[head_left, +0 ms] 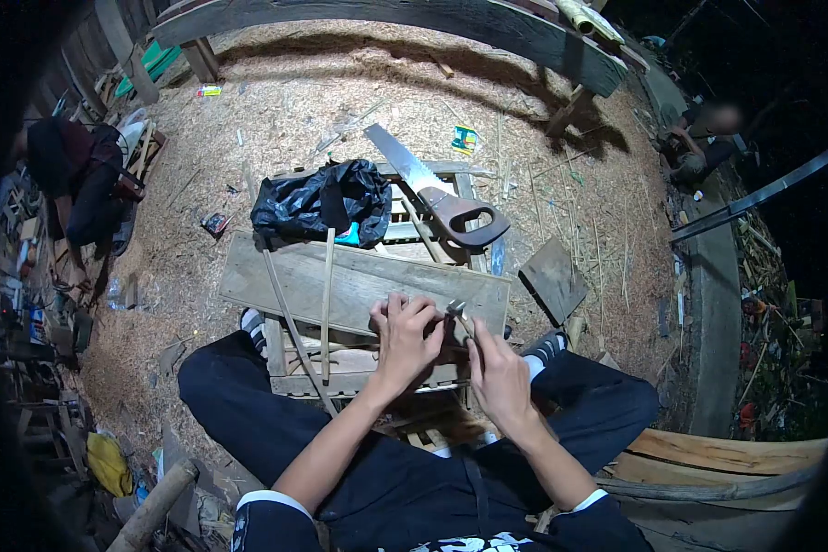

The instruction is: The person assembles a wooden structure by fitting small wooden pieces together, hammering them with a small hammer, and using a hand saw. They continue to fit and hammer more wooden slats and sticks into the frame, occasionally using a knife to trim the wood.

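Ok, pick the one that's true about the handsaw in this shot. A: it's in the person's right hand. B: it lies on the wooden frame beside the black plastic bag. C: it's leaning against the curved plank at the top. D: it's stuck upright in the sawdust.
B: the handsaw lies flat on the wooden frame just right of the black plastic bag, away from both hands.

- Bare face of the wooden plank point(368, 281), left of the left hand point(405, 340), is crossed by two thin bamboo strips point(327, 294) standing across it.
- Beyond the plank: black plastic bag point(322, 202) and handsaw point(442, 198) block the far side of the crate.
- Right of the right hand point(501, 377): sawdust ground is open up to a small loose board point(554, 278).
- Near side is closed by the person's knees.
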`<move>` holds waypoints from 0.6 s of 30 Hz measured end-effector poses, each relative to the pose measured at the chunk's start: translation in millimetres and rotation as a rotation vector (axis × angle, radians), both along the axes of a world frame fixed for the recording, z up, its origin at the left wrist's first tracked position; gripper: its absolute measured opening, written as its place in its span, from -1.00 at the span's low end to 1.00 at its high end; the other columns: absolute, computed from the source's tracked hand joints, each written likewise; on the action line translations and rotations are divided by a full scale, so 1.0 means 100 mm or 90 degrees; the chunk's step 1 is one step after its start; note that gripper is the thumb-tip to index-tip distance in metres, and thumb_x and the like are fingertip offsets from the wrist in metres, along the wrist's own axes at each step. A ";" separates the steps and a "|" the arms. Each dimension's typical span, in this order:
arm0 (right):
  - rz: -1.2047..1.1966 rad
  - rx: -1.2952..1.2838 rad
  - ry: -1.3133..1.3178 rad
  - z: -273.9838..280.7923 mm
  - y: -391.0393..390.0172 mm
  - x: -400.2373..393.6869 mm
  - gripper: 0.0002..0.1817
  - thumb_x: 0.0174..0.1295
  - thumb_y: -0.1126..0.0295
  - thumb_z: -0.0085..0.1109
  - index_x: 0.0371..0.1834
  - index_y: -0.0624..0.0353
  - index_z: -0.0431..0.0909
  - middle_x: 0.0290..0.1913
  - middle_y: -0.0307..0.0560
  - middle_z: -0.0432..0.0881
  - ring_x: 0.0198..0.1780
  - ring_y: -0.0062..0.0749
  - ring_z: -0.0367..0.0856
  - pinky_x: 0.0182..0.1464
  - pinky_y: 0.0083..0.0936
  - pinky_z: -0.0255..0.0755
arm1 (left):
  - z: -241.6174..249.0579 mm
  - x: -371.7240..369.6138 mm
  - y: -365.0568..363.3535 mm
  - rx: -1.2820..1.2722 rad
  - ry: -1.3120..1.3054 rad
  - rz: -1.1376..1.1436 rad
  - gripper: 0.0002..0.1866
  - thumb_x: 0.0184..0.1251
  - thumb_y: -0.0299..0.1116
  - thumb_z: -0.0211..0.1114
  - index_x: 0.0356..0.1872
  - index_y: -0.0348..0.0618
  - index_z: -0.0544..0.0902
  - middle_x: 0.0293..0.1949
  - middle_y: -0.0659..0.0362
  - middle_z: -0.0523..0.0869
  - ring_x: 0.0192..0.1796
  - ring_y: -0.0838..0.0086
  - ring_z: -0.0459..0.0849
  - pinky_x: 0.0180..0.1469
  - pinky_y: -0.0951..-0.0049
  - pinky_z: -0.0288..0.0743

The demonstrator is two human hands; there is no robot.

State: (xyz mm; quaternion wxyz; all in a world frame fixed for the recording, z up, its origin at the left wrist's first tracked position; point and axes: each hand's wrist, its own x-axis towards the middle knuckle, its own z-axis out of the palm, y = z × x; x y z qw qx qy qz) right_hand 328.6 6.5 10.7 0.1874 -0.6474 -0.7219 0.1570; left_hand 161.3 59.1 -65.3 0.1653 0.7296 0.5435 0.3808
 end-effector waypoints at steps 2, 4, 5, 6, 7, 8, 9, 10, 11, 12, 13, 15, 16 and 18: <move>0.007 0.073 0.025 0.19 0.03 -0.04 -0.53 0.57 0.35 0.12 0.50 0.17 0.49 -0.16 0.25 0.71 -0.26 0.27 0.74 -0.20 0.06 0.60 | -0.01 0.01 -0.02 -0.002 0.000 0.007 -0.87 0.18 -0.32 0.53 -0.26 -0.01 0.80 -0.06 0.28 0.74 0.18 0.20 0.51 0.32 -0.05 0.09; -0.005 0.115 0.063 0.17 0.01 -0.08 -0.53 0.58 0.34 0.12 0.50 0.17 0.49 -0.17 0.25 0.70 -0.26 0.27 0.74 -0.20 0.06 0.60 | -0.01 0.01 -0.03 -0.012 -0.011 0.004 -0.87 0.17 -0.32 0.53 -0.27 -0.02 0.79 -0.07 0.28 0.74 0.18 0.20 0.51 0.32 -0.05 0.09; -0.013 0.164 0.101 0.18 0.02 -0.09 -0.53 0.58 0.34 0.11 0.50 0.17 0.49 -0.18 0.25 0.70 -0.26 0.27 0.74 -0.20 0.06 0.60 | 0.00 0.01 -0.01 -0.015 -0.023 0.006 -0.87 0.17 -0.32 0.53 -0.28 -0.02 0.79 -0.08 0.28 0.74 0.18 0.19 0.50 0.33 -0.05 0.08; -0.013 0.165 0.102 0.11 0.02 -0.07 -0.53 0.58 0.34 0.11 0.50 0.17 0.49 -0.18 0.25 0.70 -0.26 0.27 0.74 -0.20 0.06 0.60 | 0.01 0.01 -0.01 -0.014 -0.022 0.005 -0.87 0.17 -0.32 0.53 -0.28 -0.02 0.79 -0.08 0.28 0.74 0.18 0.19 0.50 0.33 -0.05 0.08; 0.001 0.089 0.063 0.01 0.02 -0.03 -0.52 0.56 0.36 0.14 0.51 0.16 0.48 -0.19 0.22 0.69 -0.27 0.23 0.74 -0.21 0.03 0.60 | 0.01 0.00 -0.01 -0.002 -0.010 0.005 -0.87 0.17 -0.31 0.53 -0.28 -0.02 0.80 -0.08 0.28 0.74 0.16 0.20 0.50 0.32 -0.05 0.09; 0.015 0.013 0.023 -0.07 0.02 0.00 -0.50 0.55 0.39 0.17 0.52 0.15 0.48 -0.20 0.19 0.69 -0.28 0.20 0.74 -0.22 0.00 0.59 | 0.01 -0.01 -0.01 0.010 0.001 0.006 -0.87 0.17 -0.31 0.53 -0.29 -0.02 0.80 -0.09 0.28 0.74 0.15 0.21 0.50 0.31 -0.04 0.09; 0.010 0.006 -0.028 -0.02 0.01 0.00 -0.48 0.53 0.42 0.18 0.54 0.15 0.47 -0.18 0.18 0.69 -0.26 0.19 0.74 -0.22 -0.02 0.60 | 0.01 0.00 0.00 0.012 0.002 0.005 -0.87 0.17 -0.31 0.53 -0.29 -0.02 0.80 -0.09 0.28 0.74 0.15 0.21 0.50 0.31 -0.04 0.09; 0.013 0.006 -0.028 0.04 0.01 -0.02 -0.48 0.53 0.42 0.18 0.54 0.15 0.47 -0.18 0.18 0.69 -0.26 0.19 0.74 -0.22 -0.02 0.60 | 0.01 0.00 0.01 0.021 0.002 0.010 -0.87 0.17 -0.30 0.53 -0.29 -0.02 0.80 -0.10 0.29 0.74 0.14 0.21 0.50 0.31 -0.04 0.10; 0.006 0.058 0.021 0.08 0.00 -0.05 -0.48 0.54 0.41 0.17 0.54 0.15 0.46 -0.17 0.20 0.70 -0.26 0.20 0.74 -0.23 -0.02 0.60 | 0.00 0.00 -0.01 0.027 0.004 0.014 -0.88 0.17 -0.30 0.53 -0.30 -0.02 0.80 -0.10 0.29 0.74 0.13 0.22 0.50 0.30 -0.03 0.10; -0.004 0.109 0.071 0.12 -0.02 -0.08 -0.48 0.54 0.41 0.16 0.55 0.15 0.46 -0.16 0.21 0.71 -0.25 0.21 0.74 -0.23 -0.01 0.61 | 0.00 0.00 -0.02 0.023 0.004 0.013 -0.88 0.17 -0.30 0.53 -0.30 -0.02 0.80 -0.10 0.29 0.74 0.13 0.22 0.50 0.30 -0.03 0.10; -0.005 0.145 0.091 0.15 -0.03 -0.10 -0.49 0.55 0.40 0.15 0.55 0.14 0.46 -0.13 0.23 0.72 -0.23 0.23 0.75 -0.21 -0.01 0.62 | -0.01 0.01 -0.01 0.013 -0.009 0.011 -0.87 0.16 -0.31 0.54 -0.28 -0.01 0.81 -0.09 0.31 0.75 0.13 0.22 0.50 0.31 -0.03 0.09; -0.005 0.116 0.078 0.06 -0.05 -0.08 -0.49 0.55 0.41 0.15 0.55 0.14 0.46 -0.13 0.23 0.72 -0.22 0.22 0.75 -0.21 -0.03 0.62 | -0.01 0.01 -0.01 0.002 -0.020 0.007 -0.87 0.16 -0.32 0.55 -0.27 0.01 0.82 -0.08 0.32 0.76 0.13 0.22 0.49 0.31 -0.03 0.08; -0.002 0.089 0.066 0.00 -0.06 -0.07 -0.48 0.54 0.41 0.15 0.55 0.15 0.46 -0.13 0.22 0.72 -0.22 0.22 0.75 -0.20 -0.04 0.61 | -0.01 0.00 -0.01 0.003 -0.020 0.005 -0.87 0.16 -0.32 0.55 -0.27 0.01 0.82 -0.08 0.32 0.76 0.13 0.22 0.49 0.31 -0.03 0.08; 0.008 0.010 0.004 -0.03 -0.05 -0.02 -0.47 0.54 0.41 0.15 0.56 0.16 0.44 -0.12 0.22 0.72 -0.21 0.22 0.75 -0.20 -0.04 0.61 | 0.00 0.00 0.00 0.003 0.003 0.009 -0.87 0.16 -0.31 0.56 -0.28 0.01 0.82 -0.08 0.33 0.75 0.13 0.22 0.49 0.30 -0.03 0.09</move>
